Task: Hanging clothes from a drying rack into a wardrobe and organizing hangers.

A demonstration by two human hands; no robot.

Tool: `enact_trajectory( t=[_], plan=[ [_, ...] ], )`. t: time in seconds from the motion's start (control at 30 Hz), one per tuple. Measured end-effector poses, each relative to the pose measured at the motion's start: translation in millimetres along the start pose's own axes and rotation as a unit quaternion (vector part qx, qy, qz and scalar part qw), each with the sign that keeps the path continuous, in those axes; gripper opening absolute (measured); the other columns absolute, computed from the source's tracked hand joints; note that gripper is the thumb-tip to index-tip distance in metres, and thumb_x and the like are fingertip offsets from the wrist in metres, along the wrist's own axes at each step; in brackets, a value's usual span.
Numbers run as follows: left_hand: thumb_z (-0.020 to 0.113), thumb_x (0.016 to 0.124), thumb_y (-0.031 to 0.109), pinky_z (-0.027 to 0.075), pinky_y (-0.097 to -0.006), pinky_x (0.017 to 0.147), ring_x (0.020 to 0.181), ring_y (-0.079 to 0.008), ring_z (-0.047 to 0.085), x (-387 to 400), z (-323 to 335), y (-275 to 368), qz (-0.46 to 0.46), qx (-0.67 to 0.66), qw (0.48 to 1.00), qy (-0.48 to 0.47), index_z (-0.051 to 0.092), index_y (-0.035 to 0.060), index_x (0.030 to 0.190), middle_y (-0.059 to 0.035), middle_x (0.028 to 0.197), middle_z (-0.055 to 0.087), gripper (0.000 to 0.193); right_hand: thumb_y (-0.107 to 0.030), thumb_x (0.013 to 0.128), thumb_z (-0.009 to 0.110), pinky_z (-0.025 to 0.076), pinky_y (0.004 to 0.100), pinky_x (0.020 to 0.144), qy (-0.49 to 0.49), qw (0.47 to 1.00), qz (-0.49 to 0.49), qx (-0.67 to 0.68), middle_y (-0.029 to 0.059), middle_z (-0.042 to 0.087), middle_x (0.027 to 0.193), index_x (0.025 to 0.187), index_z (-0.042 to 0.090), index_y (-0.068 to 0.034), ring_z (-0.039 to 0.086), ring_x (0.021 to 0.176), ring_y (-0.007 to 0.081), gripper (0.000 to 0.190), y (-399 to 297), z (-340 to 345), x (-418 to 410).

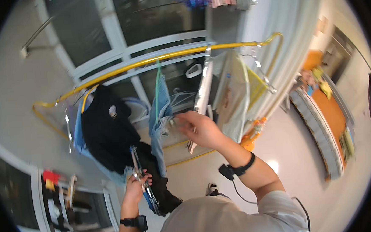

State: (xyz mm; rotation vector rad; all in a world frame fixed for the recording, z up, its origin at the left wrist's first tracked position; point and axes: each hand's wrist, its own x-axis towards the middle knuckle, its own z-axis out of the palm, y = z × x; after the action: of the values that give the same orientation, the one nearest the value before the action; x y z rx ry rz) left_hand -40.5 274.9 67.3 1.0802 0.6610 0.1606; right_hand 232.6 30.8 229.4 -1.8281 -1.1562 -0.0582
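My left hand [138, 185] is closed around a slim metal hanger [139, 170] with clips, which slants in front of dark clothing. Black cloth [159, 187] hangs beside that hand; whether the hanger carries it, I cannot tell. My right hand [203, 129] is raised, slightly blurred, its fingers apart and pointing left. Its fingertips are close to light-blue jeans [160, 117], and contact is unclear. The jeans hang from a green hanger [157, 89] on a yellow rack rail [169, 55]. Further left on the rail hangs a black garment [106, 127], with pale-blue denim [80, 135] behind it.
Silvery clip hangers [203, 79] and a pale, see-through bag or cover [232, 97] hang at the rail's right. An orange toy-like object [250, 139] is below them. A long cushioned seat [325, 129] stands right. Windows [163, 18] and a curtain [281, 20] lie beyond the rack.
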Motion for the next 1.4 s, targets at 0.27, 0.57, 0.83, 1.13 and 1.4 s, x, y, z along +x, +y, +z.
enact_trajectory(
  t=[0.27, 0.57, 0.83, 1.13, 1.4],
  plan=[
    [0.070, 0.100, 0.009, 0.060, -0.0343, 0.085, 0.093, -0.0216, 0.073, -43.7, 62.5, -23.7, -0.051, 0.175, 0.979, -0.090, 0.056, 0.0003, 0.123, -0.0116, 0.103, 0.071, 0.029, -0.005, 0.083, 0.076, 0.057, 0.0408, 0.093, -0.207, 0.976, 0.017, 0.071, 0.0144, 0.066, 0.128, 0.129, 0.065, -0.005, 0.069, 0.108, 0.0307, 0.047, 54.1, -10.9, -84.1],
    [0.076, 0.096, 0.020, 0.054, -0.0313, 0.090, 0.093, -0.0134, 0.071, -114.8, 143.7, -22.2, -0.109, 0.437, 0.854, -0.261, 0.063, 0.0044, 0.118, -0.0034, 0.101, 0.074, 0.030, -0.014, 0.073, 0.082, 0.041, 0.0494, 0.116, -0.303, 0.911, -0.281, 0.004, 0.0133, 0.068, 0.123, 0.120, 0.070, -0.007, 0.058, 0.131, 0.0316, 0.049, 30.6, 36.9, -147.6],
    [0.075, 0.094, 0.014, 0.055, -0.0332, 0.087, 0.096, -0.0156, 0.072, -126.9, 132.4, -113.8, -0.057, 0.453, 0.797, -0.395, 0.066, 0.0040, 0.121, -0.0061, 0.104, 0.075, 0.030, -0.018, 0.078, 0.073, 0.056, 0.0467, 0.074, -0.484, 0.851, -0.177, -0.096, 0.0145, 0.072, 0.086, 0.093, 0.072, -0.008, 0.072, 0.088, 0.0354, 0.018, 10.1, 33.8, -251.6],
    [0.079, 0.090, 0.020, 0.054, -0.0406, 0.083, 0.095, -0.0333, 0.070, -129.6, 209.5, -165.8, 0.076, 0.500, 0.661, -0.554, 0.068, 0.0056, 0.114, -0.0169, 0.099, 0.073, 0.030, -0.034, 0.087, 0.073, 0.053, 0.0448, 0.086, -0.446, 0.892, 0.073, -0.019, 0.0168, 0.064, 0.098, 0.109, 0.069, -0.007, 0.066, 0.099, 0.0345, 0.035, 4.8, -28.7, -382.1],
    [0.077, 0.087, 0.023, 0.050, -0.0444, 0.096, 0.108, -0.0337, 0.064, -172.8, 355.2, -208.6, 0.312, 0.581, 0.602, -0.451, 0.068, 0.0100, 0.117, -0.0129, 0.111, 0.069, 0.034, -0.028, 0.091, 0.079, 0.053, 0.0376, 0.074, -0.262, 0.890, 0.374, -0.006, 0.0150, 0.070, 0.081, 0.102, 0.071, 0.001, 0.067, 0.076, 0.0237, 0.032, -13.6, -152.6, -519.9]
  ],
)
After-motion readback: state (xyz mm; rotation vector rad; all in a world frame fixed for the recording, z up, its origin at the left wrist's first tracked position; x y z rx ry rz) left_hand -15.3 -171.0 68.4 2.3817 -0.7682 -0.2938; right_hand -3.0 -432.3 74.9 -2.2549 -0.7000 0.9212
